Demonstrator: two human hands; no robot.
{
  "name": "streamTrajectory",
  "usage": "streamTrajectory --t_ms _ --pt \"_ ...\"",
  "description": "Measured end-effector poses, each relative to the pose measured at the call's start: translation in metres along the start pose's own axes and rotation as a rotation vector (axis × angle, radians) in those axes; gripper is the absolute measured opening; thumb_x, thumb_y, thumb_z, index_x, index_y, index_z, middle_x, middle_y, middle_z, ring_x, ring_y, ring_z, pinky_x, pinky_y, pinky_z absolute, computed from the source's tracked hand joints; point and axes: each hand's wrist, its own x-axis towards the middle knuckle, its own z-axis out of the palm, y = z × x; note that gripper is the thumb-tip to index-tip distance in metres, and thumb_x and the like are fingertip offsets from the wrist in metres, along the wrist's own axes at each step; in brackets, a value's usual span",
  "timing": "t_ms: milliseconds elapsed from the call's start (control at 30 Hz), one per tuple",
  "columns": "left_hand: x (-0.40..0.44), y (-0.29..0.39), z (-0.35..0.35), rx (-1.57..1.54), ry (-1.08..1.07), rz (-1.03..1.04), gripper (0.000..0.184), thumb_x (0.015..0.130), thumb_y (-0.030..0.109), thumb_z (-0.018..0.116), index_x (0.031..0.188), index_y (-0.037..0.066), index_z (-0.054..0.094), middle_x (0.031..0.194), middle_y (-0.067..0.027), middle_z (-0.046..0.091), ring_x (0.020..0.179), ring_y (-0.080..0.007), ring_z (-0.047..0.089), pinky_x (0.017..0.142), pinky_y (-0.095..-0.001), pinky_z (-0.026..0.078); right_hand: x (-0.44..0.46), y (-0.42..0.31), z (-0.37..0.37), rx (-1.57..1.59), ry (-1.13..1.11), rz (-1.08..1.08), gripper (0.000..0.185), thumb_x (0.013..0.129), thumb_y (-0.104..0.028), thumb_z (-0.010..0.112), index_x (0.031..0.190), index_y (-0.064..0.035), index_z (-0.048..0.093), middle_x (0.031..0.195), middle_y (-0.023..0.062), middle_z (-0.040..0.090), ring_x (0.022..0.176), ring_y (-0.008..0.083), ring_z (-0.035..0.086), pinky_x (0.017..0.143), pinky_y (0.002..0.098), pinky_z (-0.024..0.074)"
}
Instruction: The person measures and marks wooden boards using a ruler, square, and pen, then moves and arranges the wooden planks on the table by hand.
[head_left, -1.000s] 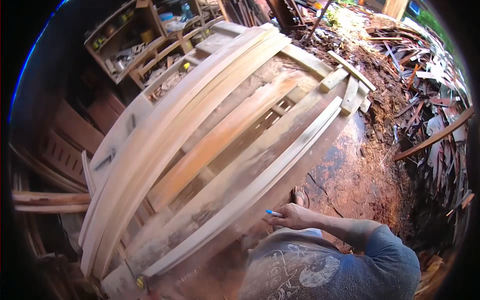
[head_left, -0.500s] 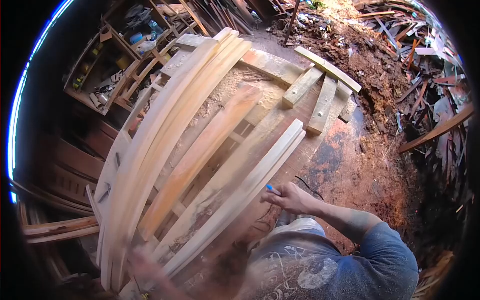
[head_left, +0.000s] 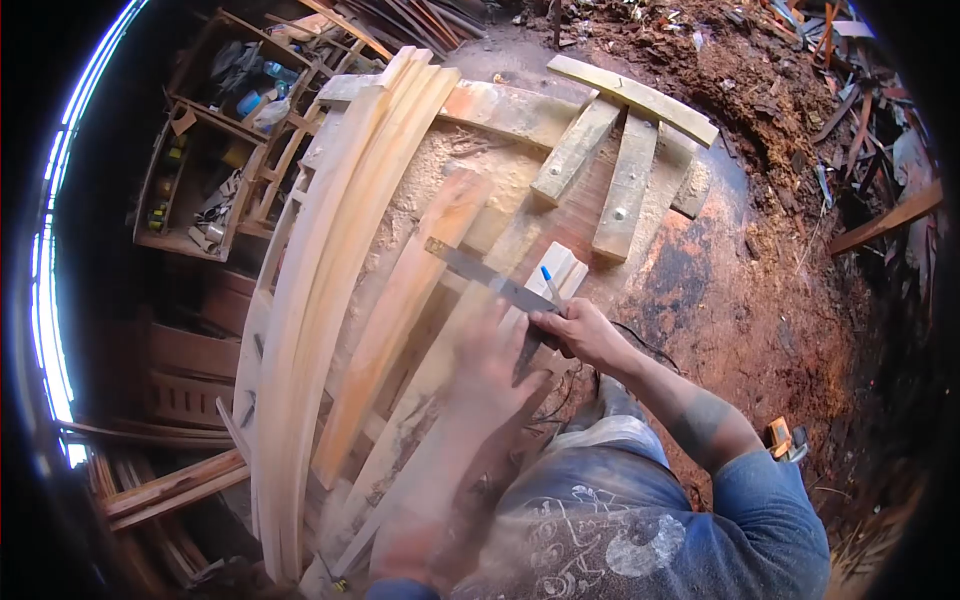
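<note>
My right hand (head_left: 585, 332) is closed around a metal try square (head_left: 490, 278), whose blade points up and left over the boards. A blue-tipped pen (head_left: 551, 281) sticks up from the same hand. Close beside the square is my left hand (head_left: 488, 365), blurred, with thumb and fingers apart. Beneath both hands lie narrow pale wooden strips (head_left: 562, 262), side by side and partly covered by the hands and square. An orange-brown board (head_left: 400, 325) rests to their left on the sawdust-covered workbench (head_left: 400, 208).
Long curved planks (head_left: 325, 270) line the bench's left side. Bolted wooden blocks (head_left: 625, 190) and a crosspiece (head_left: 630, 97) stand at its far right end. A cluttered shelf (head_left: 190, 245) is at left. Wood scraps (head_left: 870, 130) lie at right, and a dark cable (head_left: 645, 342) runs near my right arm.
My left hand has come up from the lower left to beside my right hand. The try square now shows in my right hand, which has moved slightly up over the strips.
</note>
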Motion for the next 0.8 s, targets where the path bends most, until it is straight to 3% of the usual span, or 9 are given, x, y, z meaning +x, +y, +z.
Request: streamTrajectory --t_ms 133,367,467,567,667,733,800 --pt "0.017 -0.016 0.003 -0.241 -0.084 -0.042 0.067 0.081 0.027 0.077 0.14 0.005 0.054 0.154 -0.0187 0.043 0.139 -0.0398 0.042 0.11 -0.0504 0.04 0.008 -0.017 -0.005 -0.049 -0.032 0.032 0.043 0.1 -0.04 0.063 0.072 -0.0082 0.061 0.063 -0.005 0.051 0.053 0.0042 0.042 0.047 0.0249 0.0306" --pt "0.023 -0.017 0.01 -0.24 -0.127 -0.064 0.064 0.083 0.024 0.074 0.141 0.006 0.054 0.155 -0.0135 0.044 0.123 -0.0336 0.059 0.097 -0.0422 0.053 0.016 -0.012 -0.013 -0.086 -0.076 0.005 0.045 0.102 -0.041 0.059 0.074 -0.0056 0.061 0.064 -0.0051 0.049 0.057 0.005 0.044 0.051 0.026 0.0336" --pt "0.023 -0.017 0.011 -0.24 -0.135 -0.078 0.063 0.085 0.025 0.073 0.142 0.008 0.054 0.156 -0.0124 0.043 0.12 -0.0321 0.062 0.093 -0.0412 0.056 0.018 -0.014 -0.02 -0.185 -0.126 0.057 0.041 0.101 -0.038 0.056 0.088 -0.0009 0.068 0.073 0.0053 0.063 0.067 0.0152 0.059 0.064 0.0318 0.048" --pt "0.022 -0.018 0.014 -0.227 -0.124 -0.069 0.062 0.087 0.027 0.072 0.144 0.01 0.054 0.155 -0.0119 0.044 0.119 -0.0317 0.062 0.091 -0.0411 0.056 0.021 -0.013 -0.023 -0.182 -0.147 0.082 0.043 0.101 -0.038 0.056 0.084 -0.0007 0.068 0.071 0.0048 0.063 0.068 0.0141 0.059 0.064 0.0317 0.0472" --pt "0.023 -0.019 0.015 -0.217 -0.139 -0.073 0.063 0.085 0.024 0.073 0.144 0.01 0.053 0.155 -0.0138 0.044 0.122 -0.0342 0.061 0.092 -0.0421 0.056 0.019 -0.014 -0.022 -0.094 -0.137 0.048 0.042 0.104 -0.035 0.056 0.078 -0.0038 0.063 0.067 -0.0035 0.054 0.061 0.0056 0.046 0.053 0.0267 0.0353" --pt "0.026 -0.017 0.012 -0.245 -0.152 -0.085 0.066 0.081 0.017 0.075 0.142 0.007 0.053 0.154 -0.0184 0.043 0.125 -0.04 0.058 0.094 -0.0446 0.057 0.02 -0.011 -0.023 -0.094 -0.141 0.03 0.04 0.105 -0.035 0.055 0.081 -0.0033 0.064 0.068 -0.0035 0.054 0.061 0.0051 0.047 0.053 0.0257 0.0361" --pt "0.027 -0.016 0.012 -0.225 -0.145 -0.08 0.066 0.081 0.017 0.075 0.142 0.008 0.053 0.154 -0.0182 0.044 0.125 -0.0387 0.059 0.094 -0.044 0.057 0.021 -0.008 -0.022 -0.082 -0.148 0.016 0.039 0.105 -0.034 0.055 0.083 -0.0029 0.064 0.068 -0.0036 0.055 0.061 0.0049 0.047 0.054 0.0248 0.0368"
